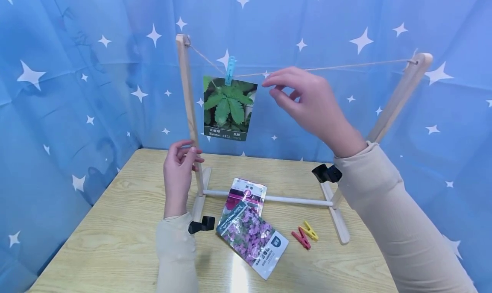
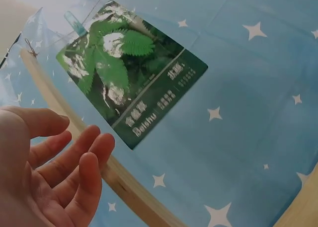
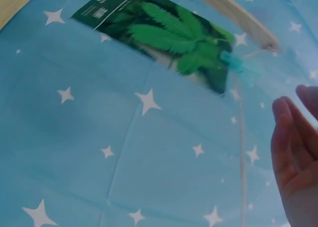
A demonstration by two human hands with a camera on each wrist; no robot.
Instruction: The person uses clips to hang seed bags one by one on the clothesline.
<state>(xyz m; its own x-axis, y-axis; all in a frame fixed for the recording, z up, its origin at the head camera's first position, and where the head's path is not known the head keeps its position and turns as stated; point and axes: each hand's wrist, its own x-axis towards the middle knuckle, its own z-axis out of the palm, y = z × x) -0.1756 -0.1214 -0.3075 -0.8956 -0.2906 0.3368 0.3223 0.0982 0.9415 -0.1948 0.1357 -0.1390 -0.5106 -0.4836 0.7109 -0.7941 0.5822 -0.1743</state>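
Note:
A green-leaf seed packet (image 1: 229, 107) hangs from a string (image 1: 330, 67), held by a light blue clothespin (image 1: 229, 71). My right hand (image 1: 303, 94) is just right of the packet near the string, its fingers loosely bent with nothing between them. Beside the left wooden post (image 1: 188, 96) is my left hand (image 1: 180, 165), fingers relaxed and holding nothing; whether it touches the post I cannot tell. In the left wrist view the packet (image 2: 131, 70) hangs beyond the fingers. In the right wrist view the clothespin (image 3: 241, 65) sits apart from the fingertips.
On the wooden table (image 1: 115, 224) a purple-flower seed packet (image 1: 253, 239) overlaps a pink-flower one (image 1: 243, 194). To their right lie a red clothespin (image 1: 301, 238) and a yellow clothespin (image 1: 310, 231). A white rod (image 1: 296, 200) joins the left post to the right post (image 1: 399, 96).

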